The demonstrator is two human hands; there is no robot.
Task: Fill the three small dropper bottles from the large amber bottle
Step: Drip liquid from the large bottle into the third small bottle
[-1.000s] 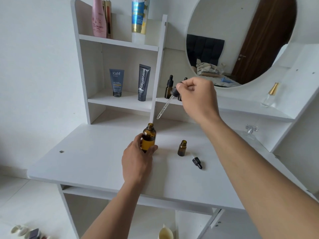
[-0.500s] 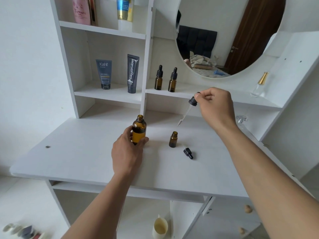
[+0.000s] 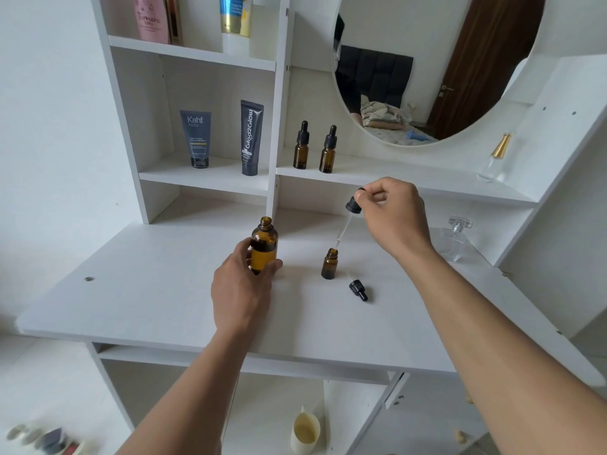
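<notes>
- The step in hand looked like the first fill: the open small bottle (image 3: 329, 265) stood upright on the desk top (image 3: 164, 290), and the dropper (image 3: 348, 221) hung tilted above it with its glass tip right at the mouth.
- The right hand (image 3: 392, 215), up and to the right of the open small bottle, pinched the dropper's black bulb between thumb and curled fingers.
- The left hand (image 3: 241, 290) was wrapped round the lower body of the large amber bottle (image 3: 264, 246), which stood uncapped on the desk to the left of the open small bottle.
- The next move probably called for a squeeze of the bulb with the tip held over the narrow mouth; whether the tube held any liquid could not be told.
- The first capped bottle (image 3: 301, 149) and second capped bottle (image 3: 328, 152) waited on the shelf (image 3: 394, 178) behind and above the open small bottle, so most of the task seemed left.
- A loose cap (image 3: 358, 290) lay on its side just to the front right of the open small bottle, apart from it.
- The shelf's front edge ran close over the right hand, limiting upward room; a clear glass bottle (image 3: 455, 241) stood well to the right.
- The bare desk in front of the open small bottle gave free room towards the near edge.
</notes>
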